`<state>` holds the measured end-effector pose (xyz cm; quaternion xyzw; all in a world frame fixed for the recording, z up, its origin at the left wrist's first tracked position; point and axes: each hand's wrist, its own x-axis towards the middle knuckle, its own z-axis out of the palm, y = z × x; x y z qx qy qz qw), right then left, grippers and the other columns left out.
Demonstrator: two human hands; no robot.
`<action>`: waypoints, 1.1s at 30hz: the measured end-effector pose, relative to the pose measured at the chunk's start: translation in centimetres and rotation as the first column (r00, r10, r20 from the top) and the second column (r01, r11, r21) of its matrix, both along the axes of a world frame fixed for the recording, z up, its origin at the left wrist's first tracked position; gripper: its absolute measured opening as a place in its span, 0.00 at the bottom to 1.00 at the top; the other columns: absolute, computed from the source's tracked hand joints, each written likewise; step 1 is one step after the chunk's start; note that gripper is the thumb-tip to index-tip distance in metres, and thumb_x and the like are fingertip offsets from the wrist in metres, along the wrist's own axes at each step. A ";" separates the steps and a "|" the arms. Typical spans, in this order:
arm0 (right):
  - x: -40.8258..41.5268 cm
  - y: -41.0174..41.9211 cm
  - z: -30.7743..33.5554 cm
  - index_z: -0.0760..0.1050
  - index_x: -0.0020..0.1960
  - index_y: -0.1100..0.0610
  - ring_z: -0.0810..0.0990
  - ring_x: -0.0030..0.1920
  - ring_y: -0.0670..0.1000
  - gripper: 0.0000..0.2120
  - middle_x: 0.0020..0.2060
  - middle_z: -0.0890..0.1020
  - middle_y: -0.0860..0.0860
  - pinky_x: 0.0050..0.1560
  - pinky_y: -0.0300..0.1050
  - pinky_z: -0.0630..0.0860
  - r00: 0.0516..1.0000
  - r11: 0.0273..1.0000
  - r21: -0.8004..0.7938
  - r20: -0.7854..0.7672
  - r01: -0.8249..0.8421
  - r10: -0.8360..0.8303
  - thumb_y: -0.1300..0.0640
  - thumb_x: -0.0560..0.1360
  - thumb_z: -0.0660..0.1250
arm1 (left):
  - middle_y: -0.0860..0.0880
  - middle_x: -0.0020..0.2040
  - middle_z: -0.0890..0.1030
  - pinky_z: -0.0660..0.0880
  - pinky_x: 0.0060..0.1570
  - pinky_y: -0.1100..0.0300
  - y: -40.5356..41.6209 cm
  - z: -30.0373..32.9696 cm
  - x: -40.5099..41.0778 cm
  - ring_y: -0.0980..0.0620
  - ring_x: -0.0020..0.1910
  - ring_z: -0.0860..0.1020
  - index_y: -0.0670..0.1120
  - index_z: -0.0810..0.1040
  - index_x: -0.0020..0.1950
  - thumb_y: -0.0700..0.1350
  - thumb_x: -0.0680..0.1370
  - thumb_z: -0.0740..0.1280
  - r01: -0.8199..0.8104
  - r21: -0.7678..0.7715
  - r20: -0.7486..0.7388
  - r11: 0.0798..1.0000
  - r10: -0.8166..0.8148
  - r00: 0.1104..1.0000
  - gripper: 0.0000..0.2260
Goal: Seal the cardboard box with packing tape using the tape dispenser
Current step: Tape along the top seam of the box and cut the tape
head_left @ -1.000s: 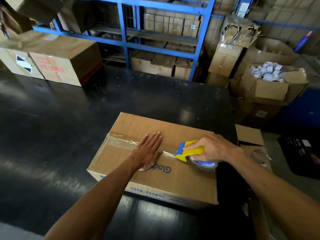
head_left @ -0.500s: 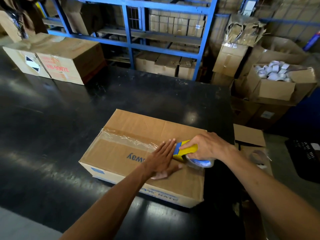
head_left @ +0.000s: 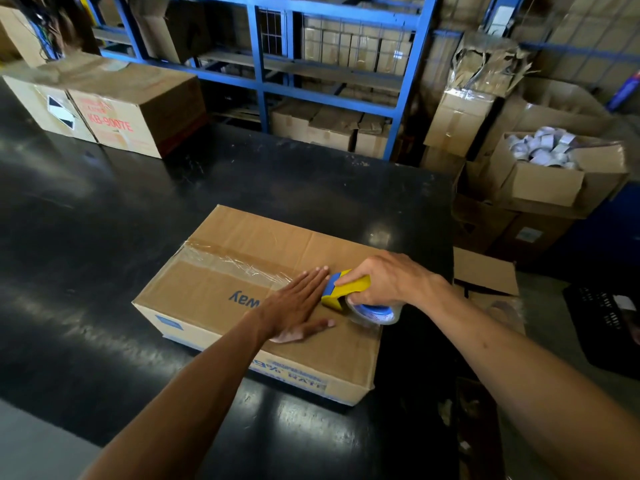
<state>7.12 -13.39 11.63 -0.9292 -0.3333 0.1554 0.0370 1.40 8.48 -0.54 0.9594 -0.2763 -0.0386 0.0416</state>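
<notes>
A brown cardboard box (head_left: 221, 292) with blue print lies flat on the black table (head_left: 104, 237). Clear packing tape (head_left: 228, 259) runs wrinkled along its centre seam from the left edge toward the right. My left hand (head_left: 298, 306) lies flat, fingers together, pressing on the tape and box top. Right beside its fingertips, my right hand (head_left: 388, 278) grips the yellow and blue tape dispenser (head_left: 346, 291), whose clear roll (head_left: 375, 311) rests on the box near its right end.
Two cardboard boxes (head_left: 114, 109) stand at the table's far left. Blue metal shelving (head_left: 263, 84) with cartons is behind the table. Stacked boxes, one open with white rolls (head_left: 543, 150), stand at the right. A black crate (head_left: 609, 323) sits on the floor.
My left hand slid right along the taped seam up to the dispenser. The dispenser stayed near the box's right end. The camera view shifted slightly.
</notes>
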 end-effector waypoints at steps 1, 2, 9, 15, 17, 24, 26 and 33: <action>-0.1 -0.2 0.1 0.75 0.61 0.30 0.77 0.46 0.48 0.21 0.53 0.83 0.42 0.42 0.42 0.68 1.000 1.000 0.007 -0.010 -0.006 0.006 0.35 0.68 0.67 | 0.44 0.81 0.40 0.43 0.79 0.53 0.0 0.0 0.0 0.51 0.80 0.38 0.42 0.39 0.81 0.69 0.81 0.45 -0.002 0.000 0.009 1.000 0.002 1.000 0.41; -0.1 -0.7 0.3 0.75 0.61 0.30 0.77 0.45 0.48 0.21 0.52 0.83 0.42 0.42 0.42 0.69 1.000 1.000 0.011 -0.013 -0.010 0.010 0.35 0.68 0.67 | 0.44 0.81 0.40 0.44 0.79 0.52 0.0 0.0 0.0 0.50 0.80 0.38 0.42 0.39 0.81 0.69 0.81 0.45 -0.006 0.003 0.012 1.000 0.005 1.000 0.41; -1.3 -8.6 0.0 0.71 0.63 0.27 0.78 0.45 0.47 0.22 0.49 0.81 0.44 0.39 0.39 0.70 0.999 0.998 -0.060 -0.030 0.021 -0.023 0.32 0.70 0.66 | 0.45 0.81 0.36 0.39 0.79 0.54 -0.1 0.6 -0.1 0.52 0.79 0.34 0.43 0.36 0.80 0.69 0.81 0.44 0.003 0.035 -0.037 0.999 -0.002 0.999 0.40; -1.4 -9.1 -1.0 0.71 0.62 0.27 0.78 0.47 0.48 0.20 0.42 0.76 0.41 0.42 0.42 0.70 0.999 0.998 -0.045 0.013 0.036 -0.036 0.33 0.71 0.66 | 0.40 0.78 0.32 0.37 0.78 0.46 -2.4 1.1 -0.2 0.43 0.79 0.33 0.40 0.35 0.80 0.74 0.77 0.42 -0.036 0.104 -0.082 0.994 0.044 0.996 0.46; -1.2 -8.9 -0.9 0.72 0.62 0.26 0.77 0.47 0.48 0.20 0.37 0.71 0.40 0.41 0.41 0.67 0.999 0.998 -0.051 0.015 0.031 -0.031 0.33 0.70 0.66 | 0.39 0.79 0.34 0.37 0.78 0.44 -5.9 0.5 -0.9 0.42 0.78 0.32 0.39 0.37 0.80 0.77 0.73 0.41 -0.040 0.079 -0.087 0.996 0.047 0.995 0.51; -1.7 -9.7 -1.1 0.71 0.63 0.26 0.75 0.45 0.47 0.21 0.36 0.70 0.39 0.41 0.44 0.70 0.999 0.999 -0.005 0.019 0.046 -0.046 0.33 0.70 0.67 | 0.40 0.81 0.39 0.40 0.78 0.43 -9.0 -1.2 -0.9 0.43 0.79 0.35 0.39 0.40 0.81 0.80 0.69 0.41 -0.100 0.069 -0.024 0.993 0.102 0.994 0.55; -1.8 -10.3 -1.1 0.70 0.63 0.26 0.76 0.45 0.48 0.21 0.40 0.74 0.42 0.42 0.46 0.74 1.000 1.000 -0.004 -0.007 0.029 -0.029 0.33 0.71 0.65 | 0.40 0.81 0.40 0.40 0.78 0.43 -9.1 -1.1 -0.9 0.44 0.80 0.36 0.39 0.41 0.81 0.81 0.68 0.37 -0.102 0.079 -0.014 0.992 0.104 0.994 0.56; -2.2 -14.3 -0.5 0.70 0.65 0.28 0.75 0.45 0.46 0.21 0.48 0.77 0.47 0.46 0.43 0.75 0.999 0.997 -0.077 -0.022 0.025 -0.027 0.32 0.72 0.64 | 0.41 0.80 0.35 0.39 0.77 0.43 -8.9 -0.7 -0.9 0.45 0.78 0.32 0.40 0.36 0.80 0.81 0.70 0.43 -0.077 0.091 -0.044 0.993 0.081 0.996 0.55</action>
